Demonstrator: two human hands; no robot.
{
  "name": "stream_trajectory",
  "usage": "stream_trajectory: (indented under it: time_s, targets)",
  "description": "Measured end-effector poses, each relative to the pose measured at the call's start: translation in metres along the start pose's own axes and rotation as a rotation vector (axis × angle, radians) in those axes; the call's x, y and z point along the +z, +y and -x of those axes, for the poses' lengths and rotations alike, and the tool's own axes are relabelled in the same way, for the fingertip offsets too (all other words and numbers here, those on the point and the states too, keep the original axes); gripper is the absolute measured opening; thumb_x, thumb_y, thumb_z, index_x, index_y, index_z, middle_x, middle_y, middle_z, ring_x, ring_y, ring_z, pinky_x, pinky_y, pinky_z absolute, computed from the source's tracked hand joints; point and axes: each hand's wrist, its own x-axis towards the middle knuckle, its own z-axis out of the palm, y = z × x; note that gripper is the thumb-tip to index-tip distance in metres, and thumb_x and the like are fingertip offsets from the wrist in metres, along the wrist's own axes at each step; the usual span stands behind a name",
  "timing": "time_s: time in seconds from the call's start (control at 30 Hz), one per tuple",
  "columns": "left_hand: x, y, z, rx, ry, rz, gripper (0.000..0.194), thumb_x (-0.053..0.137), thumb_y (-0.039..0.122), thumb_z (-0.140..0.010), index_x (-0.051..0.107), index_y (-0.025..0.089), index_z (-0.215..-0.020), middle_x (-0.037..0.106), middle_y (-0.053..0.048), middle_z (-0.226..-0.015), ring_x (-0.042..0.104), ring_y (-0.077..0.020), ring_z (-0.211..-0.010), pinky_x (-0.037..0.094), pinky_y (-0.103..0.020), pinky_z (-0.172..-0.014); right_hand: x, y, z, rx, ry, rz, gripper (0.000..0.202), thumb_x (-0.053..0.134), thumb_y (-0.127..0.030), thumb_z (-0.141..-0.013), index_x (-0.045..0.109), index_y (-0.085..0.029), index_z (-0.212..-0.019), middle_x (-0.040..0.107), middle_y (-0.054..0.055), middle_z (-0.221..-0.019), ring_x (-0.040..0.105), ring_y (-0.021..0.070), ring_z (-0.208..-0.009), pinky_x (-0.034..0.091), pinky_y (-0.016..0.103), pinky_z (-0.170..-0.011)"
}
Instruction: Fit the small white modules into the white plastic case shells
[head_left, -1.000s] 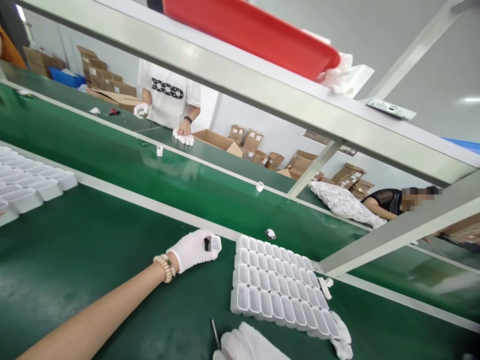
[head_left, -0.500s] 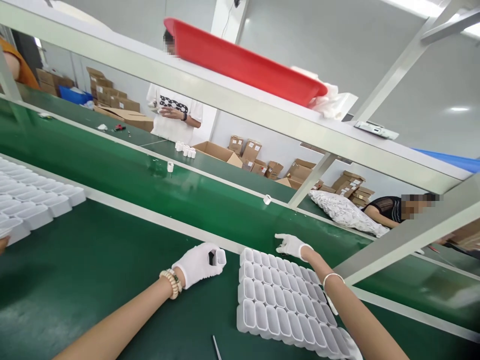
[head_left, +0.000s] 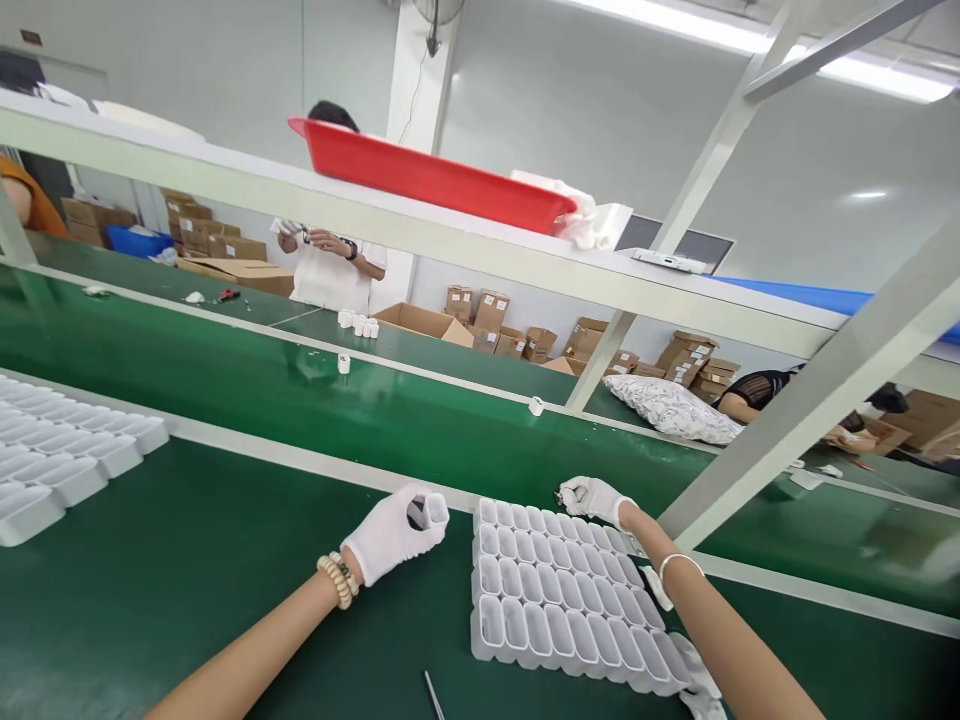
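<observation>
My gloved left hand (head_left: 390, 537) is closed on a small white plastic cup (head_left: 436, 508), its open end turned up, just left of the block of white containers. Those white rectangular containers (head_left: 559, 590) stand side by side in rows on the green bench. Past their far right corner, my gloved right hand (head_left: 598, 499) reaches over the green belt (head_left: 450, 440). Its fingertips are pinched together, with a tiny dark bit showing at them that is too small to name.
More white containers (head_left: 60, 450) stand at the left. A thin metal tool (head_left: 433, 693) lies near the front edge. Small white pieces (head_left: 535, 406) sit on the belt. An overhead shelf carries a red tray (head_left: 435, 185); a slanted post (head_left: 817, 400) rises at right. Co-workers sit across.
My right hand's fingers have gone from stretched out over the belt to a pinch. My left hand still grips the cup. The view has tilted up a little.
</observation>
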Motion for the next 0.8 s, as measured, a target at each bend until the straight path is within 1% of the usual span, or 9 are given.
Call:
stream_trajectory:
  time_s: [0.13, 0.2, 0.3, 0.33, 0.4, 0.43, 0.57, 0.63, 0.8]
  targets:
    - [-0.016, 0.038, 0.008, 0.162, -0.011, -0.059, 0.030, 0.065, 0.023, -0.070, 0.061, 0.022, -0.099, 0.069, -0.002, -0.088, 0.065, -0.0190, -0.076, 0.056, -0.033, -0.072, -0.004, -0.028, 0.010, -0.139, -0.009, -0.192, 0.021, 0.067, -0.034, -0.089, 0.064, -0.014, -0.092, 0.067, 0.001, -0.084, 0.064, 0.0138, -0.070, 0.056, 0.032, -0.066]
    - [-0.025, 0.060, 0.014, 0.252, -0.042, -0.130, 0.033, 0.065, 0.021, -0.070, 0.061, 0.024, -0.103, 0.069, -0.002, -0.091, 0.065, -0.0186, -0.077, 0.057, -0.034, -0.075, -0.004, -0.049, 0.023, -0.230, 0.003, -0.311, 0.036, 0.076, -0.040, -0.080, 0.063, -0.013, -0.100, 0.070, 0.005, -0.086, 0.066, 0.0171, -0.073, 0.058, 0.037, -0.070]
    - [-0.035, 0.089, 0.022, 0.386, -0.074, -0.255, 0.034, 0.065, 0.021, -0.072, 0.061, 0.026, -0.105, 0.069, -0.003, -0.096, 0.065, -0.0193, -0.080, 0.057, -0.034, -0.078, 0.005, -0.086, 0.061, -0.364, -0.007, -0.467, 0.064, 0.086, -0.047, -0.063, 0.063, -0.015, -0.113, 0.072, 0.012, -0.102, 0.068, 0.0249, -0.091, 0.057, 0.045, -0.087]
    - [-0.037, 0.097, 0.024, 0.429, -0.074, -0.302, 0.034, 0.066, 0.022, -0.073, 0.061, 0.027, -0.106, 0.069, -0.004, -0.099, 0.066, -0.0203, -0.083, 0.057, -0.035, -0.081, 0.011, -0.097, 0.077, -0.395, -0.017, -0.501, 0.066, 0.086, -0.047, -0.062, 0.063, -0.017, -0.116, 0.072, 0.012, -0.106, 0.068, 0.0259, -0.095, 0.056, 0.046, -0.090]
    - [-0.039, 0.108, 0.029, 0.518, -0.068, -0.389, 0.035, 0.063, 0.020, -0.076, 0.060, 0.027, -0.109, 0.069, -0.004, -0.106, 0.066, -0.0218, -0.092, 0.057, -0.036, -0.085, 0.024, -0.118, 0.110, -0.458, -0.020, -0.564, 0.058, 0.082, -0.043, -0.069, 0.064, -0.019, -0.119, 0.072, 0.011, -0.108, 0.069, 0.0262, -0.097, 0.055, 0.047, -0.093]
    - [-0.040, 0.113, 0.032, 0.564, -0.066, -0.424, 0.036, 0.061, 0.017, -0.076, 0.060, 0.028, -0.111, 0.069, -0.004, -0.108, 0.067, -0.0215, -0.094, 0.057, -0.036, -0.085, 0.030, -0.126, 0.125, -0.499, -0.007, -0.544, 0.053, 0.080, -0.041, -0.073, 0.065, -0.021, -0.120, 0.072, 0.009, -0.107, 0.068, 0.0252, -0.099, 0.056, 0.045, -0.092]
    - [-0.040, 0.118, 0.041, 0.711, -0.024, -0.522, 0.043, 0.058, 0.008, -0.075, 0.057, 0.027, -0.114, 0.070, -0.001, -0.103, 0.068, -0.0178, -0.090, 0.057, -0.031, -0.081, 0.044, -0.144, 0.163, -0.688, 0.128, -0.325, 0.040, 0.074, -0.030, -0.079, 0.069, -0.026, -0.118, 0.070, 0.001, -0.087, 0.067, 0.0178, -0.077, 0.059, 0.033, -0.074]
    - [-0.040, 0.116, 0.044, 0.738, 0.029, -0.545, 0.042, 0.060, 0.009, -0.075, 0.057, 0.026, -0.113, 0.070, -0.001, -0.102, 0.068, -0.0172, -0.090, 0.057, -0.029, -0.082, 0.044, -0.147, 0.169, -0.719, 0.148, -0.200, 0.040, 0.073, -0.024, -0.079, 0.069, -0.026, -0.119, 0.071, 0.001, -0.085, 0.066, 0.0163, -0.073, 0.059, 0.031, -0.070]
    - [-0.039, 0.112, 0.046, 0.774, 0.091, -0.553, 0.041, 0.059, 0.011, -0.076, 0.055, 0.027, -0.114, 0.070, 0.000, -0.100, 0.068, -0.0152, -0.088, 0.057, -0.026, -0.080, 0.044, -0.150, 0.173, -0.778, 0.155, -0.038, 0.034, 0.068, -0.015, -0.080, 0.072, -0.028, -0.111, 0.074, 0.003, -0.096, 0.069, 0.0169, -0.080, 0.060, 0.026, -0.071]
